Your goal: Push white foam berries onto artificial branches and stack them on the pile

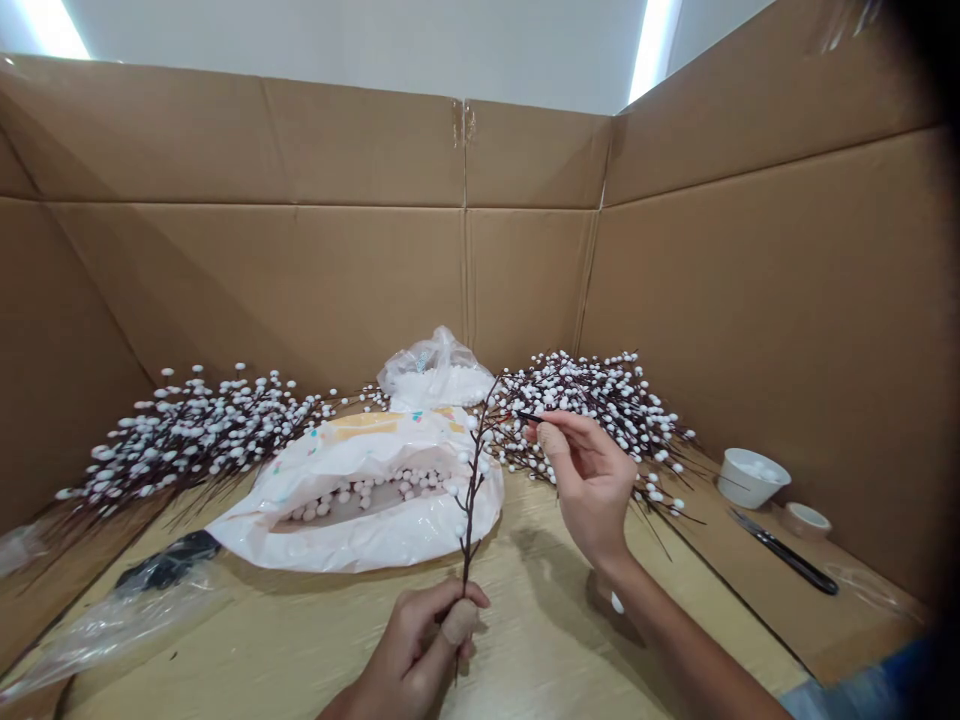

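Note:
My left hand [431, 640], with tan tape on its thumb, is closed round the lower stem of a dark artificial berry branch [471, 490]. The branch stands upright, with a few white berries along its twigs. To the right of its top, my right hand [589, 470] pinches a small, thin dark piece [529, 417] that points left; its kind cannot be made out. Tape covers the right thumb too. Behind the branch lies a white plastic bag [360, 540], its mouth gaping over many loose white berries [364, 492].
Finished-looking heaps of berry branches lie at left [202, 430] and right [592, 395]. A knotted clear bag [439, 375] sits behind. On the right are a white bowl [752, 478], a tape roll [807, 519] and dark-handled scissors or cutter [784, 552]. Cardboard walls [360, 270] surround the table.

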`<state>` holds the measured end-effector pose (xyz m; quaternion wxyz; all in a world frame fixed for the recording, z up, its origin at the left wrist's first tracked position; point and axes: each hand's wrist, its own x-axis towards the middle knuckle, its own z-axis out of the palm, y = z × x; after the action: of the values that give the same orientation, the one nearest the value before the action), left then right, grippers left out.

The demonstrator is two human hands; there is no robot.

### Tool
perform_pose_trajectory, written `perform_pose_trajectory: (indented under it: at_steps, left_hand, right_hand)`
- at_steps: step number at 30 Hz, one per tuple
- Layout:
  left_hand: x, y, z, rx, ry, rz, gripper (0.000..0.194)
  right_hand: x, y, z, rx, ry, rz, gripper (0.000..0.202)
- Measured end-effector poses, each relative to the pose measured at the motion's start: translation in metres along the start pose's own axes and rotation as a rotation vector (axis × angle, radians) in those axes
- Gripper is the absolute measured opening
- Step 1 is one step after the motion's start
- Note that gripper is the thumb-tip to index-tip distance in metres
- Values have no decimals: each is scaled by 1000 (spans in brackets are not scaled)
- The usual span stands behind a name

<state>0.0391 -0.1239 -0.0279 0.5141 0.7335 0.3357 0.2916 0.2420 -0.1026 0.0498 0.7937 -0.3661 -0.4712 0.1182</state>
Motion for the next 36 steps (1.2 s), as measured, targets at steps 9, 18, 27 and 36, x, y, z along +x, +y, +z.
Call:
perform_pose_trajectory:
  at_steps: [9,18,27,36]
  left_hand:
    - [0,3,0,-9,-40,24,50]
    - [-1,3,0,13,-32,23,47]
    - [-1,1,0,16,-27,18,45]
    - [-1,3,0,35,-20,19,46]
  right_hand:
    - [-4,3,2,-65,-68,-16,10]
    - [-5,3,1,-90,-71,-52,11]
    - [-6,1,1,-61,-65,-63,13]
    - [-5,0,1,-48,-53,-70,12]
